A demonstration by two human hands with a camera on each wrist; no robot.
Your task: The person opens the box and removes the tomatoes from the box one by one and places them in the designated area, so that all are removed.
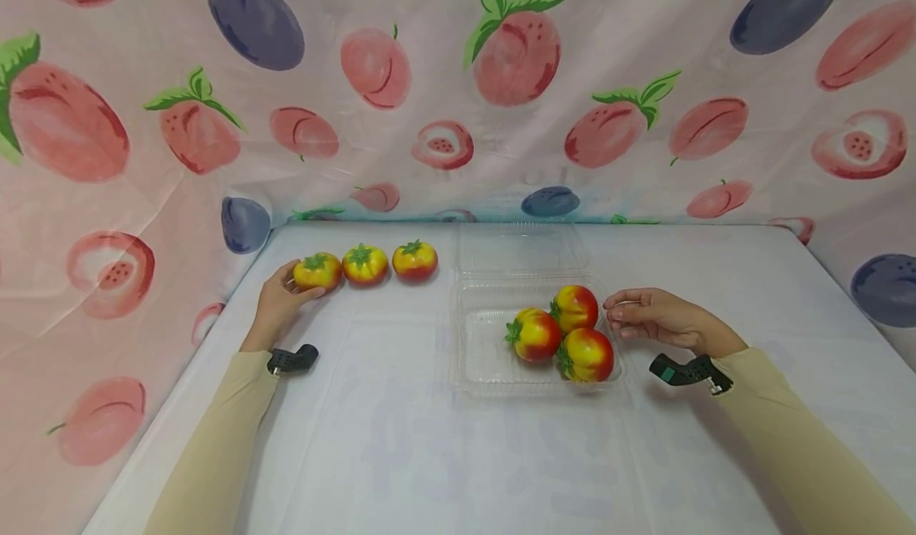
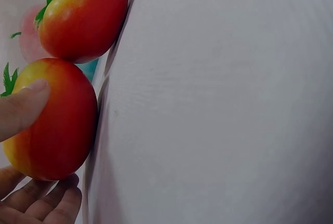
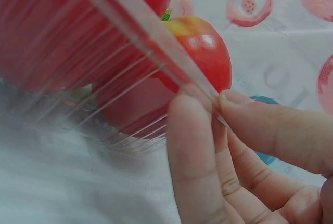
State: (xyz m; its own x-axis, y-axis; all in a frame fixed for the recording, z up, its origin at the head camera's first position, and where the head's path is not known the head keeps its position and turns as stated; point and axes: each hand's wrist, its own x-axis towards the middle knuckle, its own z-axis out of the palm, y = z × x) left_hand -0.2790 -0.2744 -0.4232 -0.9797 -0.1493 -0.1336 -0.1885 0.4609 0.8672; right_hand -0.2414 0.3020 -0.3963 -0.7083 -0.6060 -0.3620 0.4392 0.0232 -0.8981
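My left hand [image 1: 277, 303] grips the leftmost red-and-yellow tomato [image 1: 318, 273], a green-topped one at the left end of a row. In the left wrist view the thumb [image 2: 26, 110] presses its side while the fingers curl beneath. Two more tomatoes, a middle one [image 1: 366, 265] and a right one [image 1: 415, 261], complete that row. A clear plastic clamshell box [image 1: 481, 376] lies open on the table, holding three tomatoes [image 1: 586, 354] in its right half. At the box's right side, my right hand [image 1: 661, 318] pinches the rim [image 3: 182, 67] between thumb and index finger.
The box's clear lid [image 1: 518, 250] is folded back toward the far table edge. A white cloth [image 1: 386, 440] covers the table. Fruit-printed fabric [image 1: 429, 66] hangs behind and at the sides. Each wrist wears a black strapped mount [image 1: 293, 358].
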